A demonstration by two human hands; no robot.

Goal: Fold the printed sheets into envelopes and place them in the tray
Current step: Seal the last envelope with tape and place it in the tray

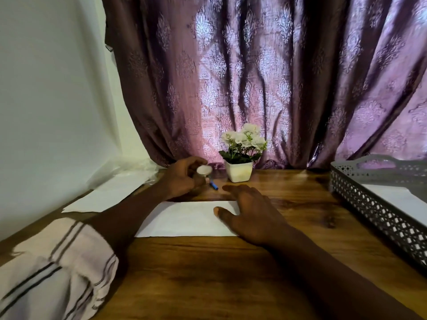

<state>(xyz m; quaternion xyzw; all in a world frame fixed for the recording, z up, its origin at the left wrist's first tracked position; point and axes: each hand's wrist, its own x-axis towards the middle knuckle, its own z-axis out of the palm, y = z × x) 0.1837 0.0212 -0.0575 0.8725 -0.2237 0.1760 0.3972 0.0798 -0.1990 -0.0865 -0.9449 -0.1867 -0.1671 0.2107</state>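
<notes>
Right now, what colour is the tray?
Grey tray with lattice-cut sides, seen in the head view.

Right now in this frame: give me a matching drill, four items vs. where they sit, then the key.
Things:
1. flower pot
2. tray
3. folded sheet
4. white cap

Places:
A. right edge of the table
B. in the left hand
C. by the curtain, back centre
D. flat under the right hand

Pairs: 1-C, 2-A, 3-D, 4-B
</notes>
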